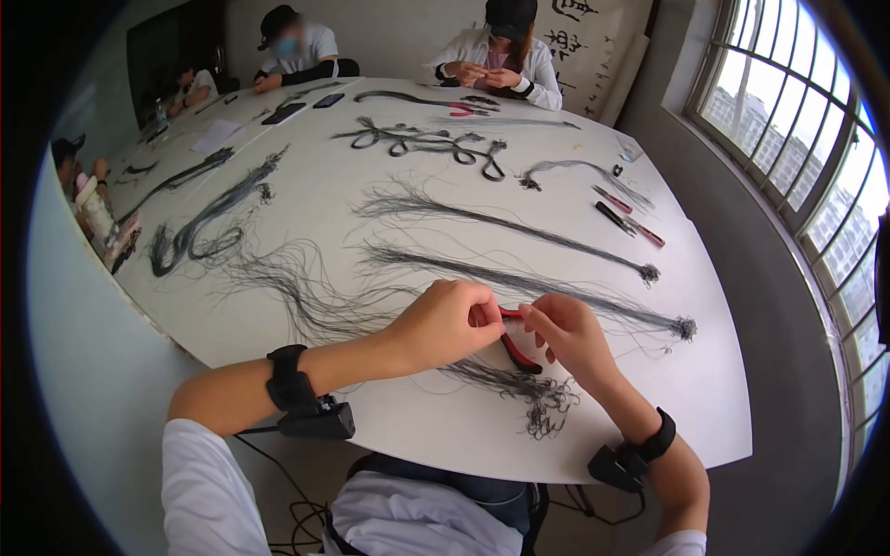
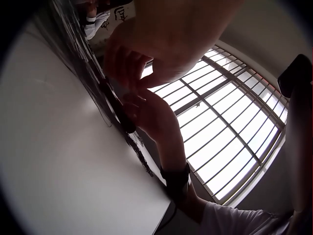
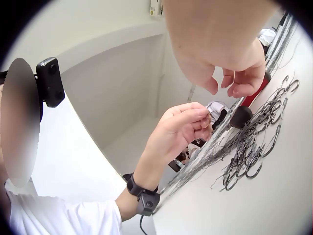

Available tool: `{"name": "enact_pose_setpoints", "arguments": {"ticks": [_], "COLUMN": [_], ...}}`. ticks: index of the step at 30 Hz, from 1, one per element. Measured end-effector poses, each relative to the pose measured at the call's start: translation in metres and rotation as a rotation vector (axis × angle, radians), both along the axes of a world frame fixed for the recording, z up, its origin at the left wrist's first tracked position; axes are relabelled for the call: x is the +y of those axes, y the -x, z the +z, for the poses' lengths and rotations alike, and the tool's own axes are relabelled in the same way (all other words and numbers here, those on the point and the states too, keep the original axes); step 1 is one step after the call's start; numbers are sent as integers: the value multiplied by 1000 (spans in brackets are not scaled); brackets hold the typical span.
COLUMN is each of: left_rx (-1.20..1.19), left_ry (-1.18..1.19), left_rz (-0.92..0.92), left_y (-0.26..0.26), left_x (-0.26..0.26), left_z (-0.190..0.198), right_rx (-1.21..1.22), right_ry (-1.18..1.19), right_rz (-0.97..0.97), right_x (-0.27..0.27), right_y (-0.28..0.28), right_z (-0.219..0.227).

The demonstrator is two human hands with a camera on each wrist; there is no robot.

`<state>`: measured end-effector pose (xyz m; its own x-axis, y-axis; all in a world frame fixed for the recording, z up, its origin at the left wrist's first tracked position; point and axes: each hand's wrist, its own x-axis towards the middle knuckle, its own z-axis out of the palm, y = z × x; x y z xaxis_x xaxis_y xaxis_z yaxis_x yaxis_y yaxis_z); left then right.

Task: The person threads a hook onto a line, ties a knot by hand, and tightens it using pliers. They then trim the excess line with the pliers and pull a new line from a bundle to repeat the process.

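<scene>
My two hands meet over the near middle of the white table (image 1: 649,408). Small red-handled pliers (image 1: 519,352) lie between and under them. The fingers of my right hand (image 1: 567,335) curl round the upper red handle (image 3: 255,92); its other handle rests on the table. My left hand (image 1: 447,322) has its fingers curled, with thumb and fingertips pinching a thin black strand (image 3: 209,111) right beside the pliers. A loose tangle of black wire strands (image 1: 533,394) lies on the table just in front of both hands.
Long bundles of black strands (image 1: 519,278) stretch across the table beyond my hands, with more pliers (image 1: 616,218) at the right. Other people sit at the far end (image 1: 501,56) and left side. The table's front edge is close to my body; windows (image 1: 797,120) are at right.
</scene>
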<state>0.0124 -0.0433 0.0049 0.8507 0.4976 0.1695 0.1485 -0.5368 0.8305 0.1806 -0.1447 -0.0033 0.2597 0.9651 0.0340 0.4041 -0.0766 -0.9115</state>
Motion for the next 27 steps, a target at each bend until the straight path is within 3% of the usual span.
{"name": "enact_pose_setpoints", "arguments": {"ticks": [3, 5, 14, 17, 27], "left_rx": [-8, -10, -54, -43, 18], "left_ry": [-7, -10, -127, -118, -232], "left_rz": [39, 52, 56, 45, 19], "left_y": [0, -1, -4, -5, -9], "left_x": [-4, -6, -14, -15, -15], "left_z": [2, 2, -1, -1, -4], "right_rx": [-53, -93, -102, -114, -147], "right_ry": [-40, -42, -169, -82, -108], "right_rz": [-91, 2, 40, 20, 105], "right_x": [-3, -4, -5, -8, -6], "right_y": [1, 2, 5, 8, 0], "right_z": [3, 8, 1, 8, -3]}}
